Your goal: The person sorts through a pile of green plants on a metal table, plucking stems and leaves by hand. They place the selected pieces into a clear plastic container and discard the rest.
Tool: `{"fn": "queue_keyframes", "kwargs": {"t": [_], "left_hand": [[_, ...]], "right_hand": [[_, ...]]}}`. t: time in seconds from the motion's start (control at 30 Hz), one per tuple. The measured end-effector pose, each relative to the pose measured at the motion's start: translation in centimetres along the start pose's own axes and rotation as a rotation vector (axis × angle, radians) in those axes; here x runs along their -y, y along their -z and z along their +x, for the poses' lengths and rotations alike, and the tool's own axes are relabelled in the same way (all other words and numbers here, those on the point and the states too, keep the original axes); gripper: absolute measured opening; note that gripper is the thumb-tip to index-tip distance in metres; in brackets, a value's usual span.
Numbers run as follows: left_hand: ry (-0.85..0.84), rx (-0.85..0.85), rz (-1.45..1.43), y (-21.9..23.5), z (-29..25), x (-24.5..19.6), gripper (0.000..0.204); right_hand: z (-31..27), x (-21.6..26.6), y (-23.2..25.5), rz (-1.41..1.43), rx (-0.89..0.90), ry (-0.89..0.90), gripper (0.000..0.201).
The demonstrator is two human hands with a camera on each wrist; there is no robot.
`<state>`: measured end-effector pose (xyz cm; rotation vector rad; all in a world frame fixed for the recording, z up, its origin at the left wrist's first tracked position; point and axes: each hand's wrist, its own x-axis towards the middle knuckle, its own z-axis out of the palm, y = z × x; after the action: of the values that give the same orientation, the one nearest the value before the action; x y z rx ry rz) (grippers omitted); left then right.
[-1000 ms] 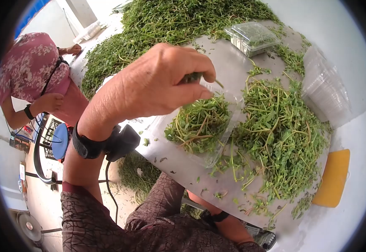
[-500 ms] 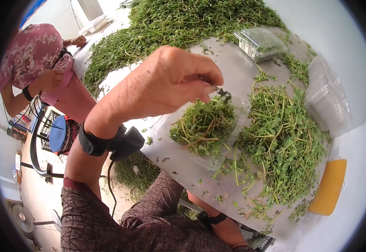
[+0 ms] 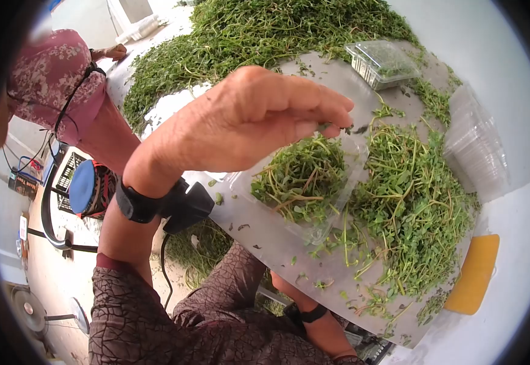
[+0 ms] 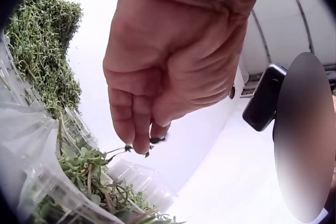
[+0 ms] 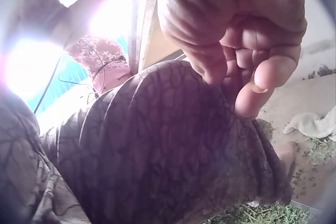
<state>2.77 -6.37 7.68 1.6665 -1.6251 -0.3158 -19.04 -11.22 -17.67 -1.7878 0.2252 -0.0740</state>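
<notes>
My left hand is raised over an unlidded clear plastic clamshell box heaped with leafy green sprigs. Its fingers reach out nearly straight, with the thumb apart from their tips. Small dark, wilted bits show at the fingertips in the left wrist view. Beside the box lies a loose pile of the same greens. Down by the patterned trouser leg, my right hand hangs with loosely curled fingers and holds nothing; the table edge hides most of it in the head view.
A large mound of greens covers the table's far side. A closed clamshell box and a stack of clear boxes stand at the right, above a yellow block. Another person in a pink top is at the left.
My left hand has moved slightly right; its fingers, earlier pinching a dark sprig, have straightened and spread from the thumb. The view has shifted a little, and the person at the left has moved an arm.
</notes>
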Motion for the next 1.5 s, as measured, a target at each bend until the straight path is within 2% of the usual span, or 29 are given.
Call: {"fn": "queue_keyframes", "kwargs": {"t": [0.03, 0.07, 0.1, 0.17, 0.2, 0.23, 0.3, 0.33, 0.43, 0.5, 0.6, 0.7, 0.9, 1.03, 1.1, 1.23, 1.3, 1.5], "left_hand": [[-0.052, -0.036, -0.092, 0.0, 0.0, 0.0, 0.028], [0.049, -0.023, -0.046, 0.3, -0.2, -0.4, 0.026], [0.052, -0.023, -0.042, 0.2, -0.2, -0.6, 0.026], [0.255, 0.038, 0.116, 0.0, -0.1, -1.0, 0.022], [0.148, -0.012, 0.15, -0.4, -0.1, -0.1, 0.018], [0.148, -0.011, 0.153, -0.5, -0.3, 0.4, 0.018], [-0.005, -0.096, 0.303, -0.7, -0.3, 0.6, 0.017], [0.084, -0.104, 0.309, -0.5, -0.2, -0.2, 0.019], [0.066, -0.201, 0.398, 0.1, -0.6, -0.4, 0.02], [0.114, -0.203, 0.374, 0.1, -1.3, 0.1, 0.018], [0.108, -0.148, 0.629, -0.1, -2.3, 1.3, 0.017], [0.212, -0.137, 0.594, -0.6, -2.4, 1.0, 0.015], [0.275, -0.121, 0.52, -0.8, -1.7, 1.2, 0.012], [0.257, -0.146, 0.559, -1.0, -1.7, 1.1, 0.013], [0.123, -0.283, 0.546, -1.5, -1.7, 2.0, 0.014], [0.103, -0.204, 0.483, -1.6, -1.5, 2.3, 0.013], [0.233, -0.129, 0.482, -1.3, -1.2, 1.4, 0.008], [0.17, -0.125, 0.596, -2.0, -1.0, 1.1, 0.004]], "right_hand": [[-0.2, -0.1, 0.0, -0.01, -0.005, 0.005, 0.018], [-0.3, -0.1, 0.0, -0.02, -0.008, 0.012, 0.018], [0.0, 0.0, 0.0, -0.028, -0.01, 0.022, 0.018], [0.2, 0.2, -0.2, -0.046, -0.015, 0.044, 0.018], [0.1, 0.2, -0.1, -0.055, -0.019, 0.055, 0.018], [0.3, 0.3, -0.3, -0.064, -0.024, 0.064, 0.018], [0.1, 0.2, -0.2, -0.079, -0.037, 0.079, 0.019], [0.8, 0.6, -0.4, -0.088, -0.042, 0.087, 0.019], [0.6, 0.6, -0.5, -0.11, -0.055, 0.12, 0.019], [0.4, 0.5, -0.2, -0.128, -0.069, 0.145, 0.019], [0.2, 0.5, -0.1, -0.153, -0.093, 0.189, 0.02], [0.5, 0.7, -0.1, -0.184, -0.116, 0.222, 0.02], [0.6, 0.7, -0.1, -0.25, -0.159, 0.273, 0.021], [0.8, 0.9, -0.1, -0.29, -0.185, 0.305, 0.021], [0.8, 0.9, -0.1, -0.31, -0.198, 0.319, 0.022], [1.0, 0.9, 0.0, -0.351, -0.223, 0.348, 0.022], [1.0, 1.0, -0.1, -0.373, -0.237, 0.358, 0.022], [-0.7, 0.3, 0.3, -0.447, -0.274, 0.393, 0.023]]}}
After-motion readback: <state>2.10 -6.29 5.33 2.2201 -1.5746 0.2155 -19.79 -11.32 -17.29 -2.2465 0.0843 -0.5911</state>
